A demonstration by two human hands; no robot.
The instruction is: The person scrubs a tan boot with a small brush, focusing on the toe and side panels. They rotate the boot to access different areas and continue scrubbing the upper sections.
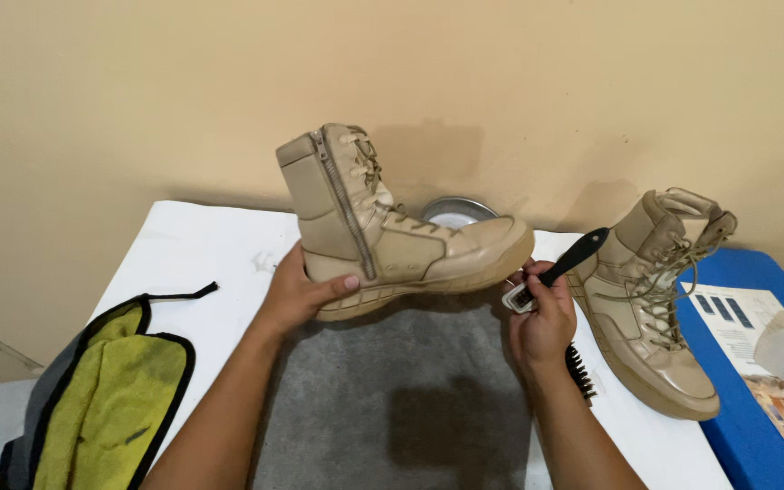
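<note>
Boot: tan lace-up boot [392, 231] with a side zipper, lifted above the grey mat [392, 390] near the surface's far edge; long axis runs left to right, toe pointing right, shaft upright.
Left hand: left hand [301, 295] clamped under the heel.
Right hand: right hand [542, 318] closed on a black-handled brush [560, 268], bristles touching the toe.
Second boot: second boot [660, 304] rests toward the right edge.
Cloth: yellow cloth [106, 399], near-left corner.
Printed sheet: white sheet [746, 331] on a blue board [755, 426], right.
</note>
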